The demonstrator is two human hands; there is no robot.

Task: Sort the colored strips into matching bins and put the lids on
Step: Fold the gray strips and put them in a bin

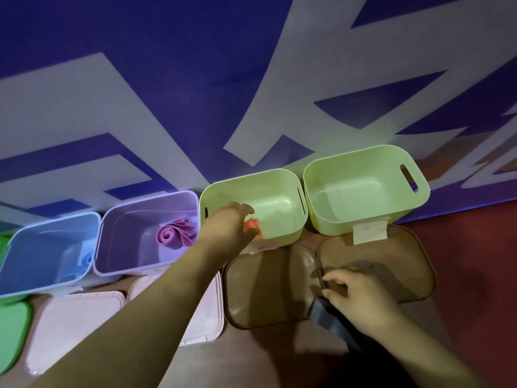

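The orange strip (251, 227) is a small rolled-up wad, too blurred to tell its axis. The left hand (229, 226) pinches it between thumb and fingers, inside a pale green bin (282, 191). The right hand (361, 301) curls round a dark strip (331, 322), whose length runs from beneath the palm back towards the person.

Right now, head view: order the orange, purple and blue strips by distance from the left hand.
1. orange strip, held in the left hand.
2. purple strip, in the purple bin, just left.
3. blue strip, in the blue bin, farthest left.
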